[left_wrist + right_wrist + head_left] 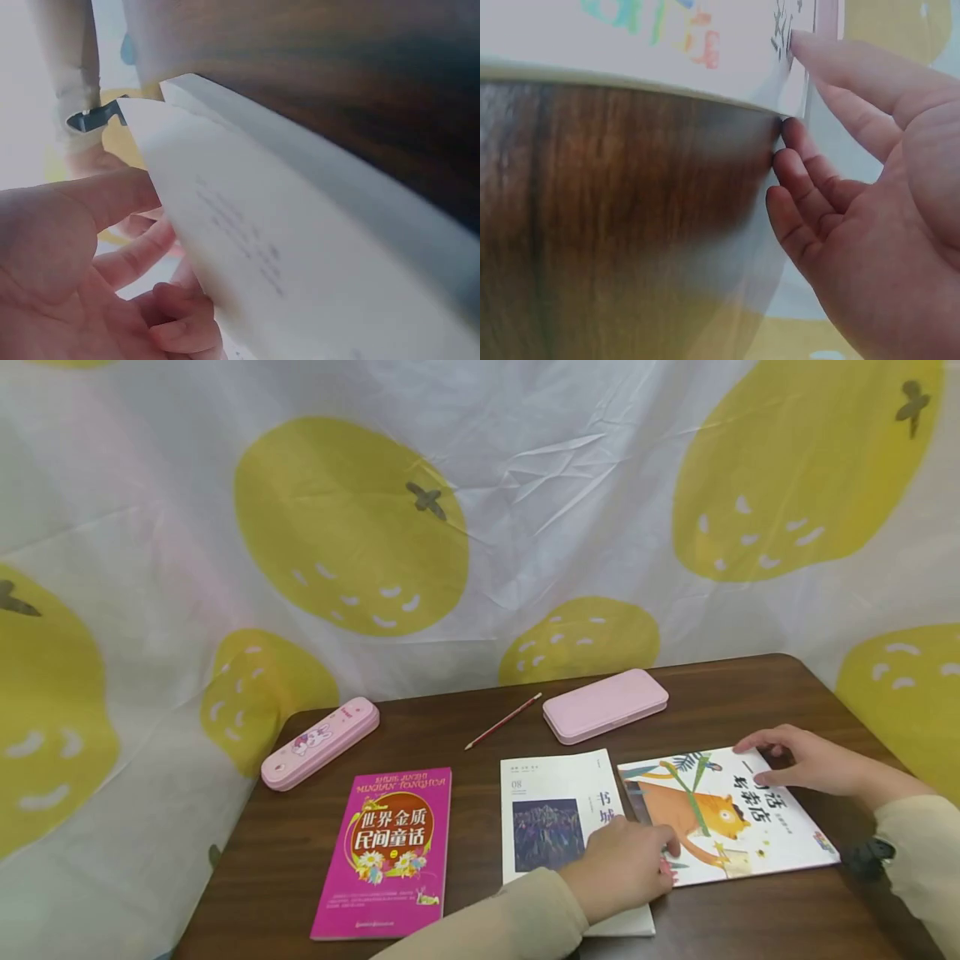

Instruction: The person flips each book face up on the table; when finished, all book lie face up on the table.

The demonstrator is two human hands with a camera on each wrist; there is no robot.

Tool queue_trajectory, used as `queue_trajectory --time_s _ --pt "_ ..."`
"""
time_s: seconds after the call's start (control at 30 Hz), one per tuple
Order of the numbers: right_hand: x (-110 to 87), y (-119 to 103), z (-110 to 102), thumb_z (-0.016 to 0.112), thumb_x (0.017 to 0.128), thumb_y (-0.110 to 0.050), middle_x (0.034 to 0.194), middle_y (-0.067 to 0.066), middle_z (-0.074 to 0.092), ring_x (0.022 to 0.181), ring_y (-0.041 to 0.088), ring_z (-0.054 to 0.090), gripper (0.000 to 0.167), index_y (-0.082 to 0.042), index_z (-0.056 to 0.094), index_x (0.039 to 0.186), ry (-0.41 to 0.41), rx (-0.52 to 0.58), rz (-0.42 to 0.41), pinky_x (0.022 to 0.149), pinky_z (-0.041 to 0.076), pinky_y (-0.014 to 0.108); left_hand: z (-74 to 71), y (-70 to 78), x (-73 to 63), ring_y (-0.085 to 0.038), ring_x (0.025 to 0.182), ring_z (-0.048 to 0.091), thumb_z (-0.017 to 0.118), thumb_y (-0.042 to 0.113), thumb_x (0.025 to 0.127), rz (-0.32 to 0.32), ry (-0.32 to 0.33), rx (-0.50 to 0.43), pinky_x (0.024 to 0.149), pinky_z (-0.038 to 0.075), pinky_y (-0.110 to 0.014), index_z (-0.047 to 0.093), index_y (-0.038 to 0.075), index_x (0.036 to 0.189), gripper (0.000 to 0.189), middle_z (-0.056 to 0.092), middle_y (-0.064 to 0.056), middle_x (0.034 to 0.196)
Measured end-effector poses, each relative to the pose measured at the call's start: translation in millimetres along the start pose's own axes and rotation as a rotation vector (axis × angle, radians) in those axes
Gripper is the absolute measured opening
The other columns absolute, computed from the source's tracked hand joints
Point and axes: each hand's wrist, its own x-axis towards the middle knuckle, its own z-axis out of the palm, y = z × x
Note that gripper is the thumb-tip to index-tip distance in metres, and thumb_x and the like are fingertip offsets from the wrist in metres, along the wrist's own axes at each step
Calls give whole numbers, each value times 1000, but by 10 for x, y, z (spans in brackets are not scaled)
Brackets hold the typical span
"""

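Note:
A picture book [720, 827] with an orange animal on its white cover lies flat on the right of the table. My right hand [813, 764] holds its right edge near the far corner. In the right wrist view the thumb [855, 71] lies on the cover, the other fingers at the edge. My left hand [626, 860] reaches across a white book [551, 781] and holds the picture book's lower left edge. In the left wrist view the white book [247, 217] hides part of those fingertips; its cover stands slightly raised near the thumb [124, 195].
To the left lies a magenta storybook [386, 852]. Behind the books are a pink pencil case with a rabbit [322, 743], a red pencil [502, 721] and a plain pink case [603, 703]. A fruit-patterned curtain [487, 527] hangs behind the brown table [420, 727].

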Motion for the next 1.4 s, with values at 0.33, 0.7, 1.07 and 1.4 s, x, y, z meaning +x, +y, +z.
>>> queue_trajectory --time_s 0.33,0.7,1.07,1.4 --pt "-163 -312 -65 93 72 -24 106 16 70 101 40 60 42 -11 73 107 24 -136 113 86 49 65 -240 -82 73 2 69 55 76 33 87 -60 1 -100 56 41 -20 74 37 104 17 61 22 73" --pt "-487 -327 -29 92 72 -22 91 6 68 85 27 61 39 -8 71 102 -30 -128 195 77 52 54 -310 -413 477 1 81 53 77 21 89 -108 128 -100 67 44 -18 77 29 108 21 64 13 94" --pt "-689 -342 24 95 59 -18 86 -3 49 70 2 43 50 -16 65 99 -68 -101 97 63 36 23 -265 -520 699 -7 91 57 78 36 92 -166 44 5 73 49 -24 76 29 107 17 62 11 106" --pt "-768 -313 35 97 59 -28 92 -6 58 73 -4 45 53 -17 66 101 -51 -106 53 65 40 22 -253 -520 748 -7 89 58 82 35 88 -159 41 52 71 49 -23 75 27 105 20 62 12 102"
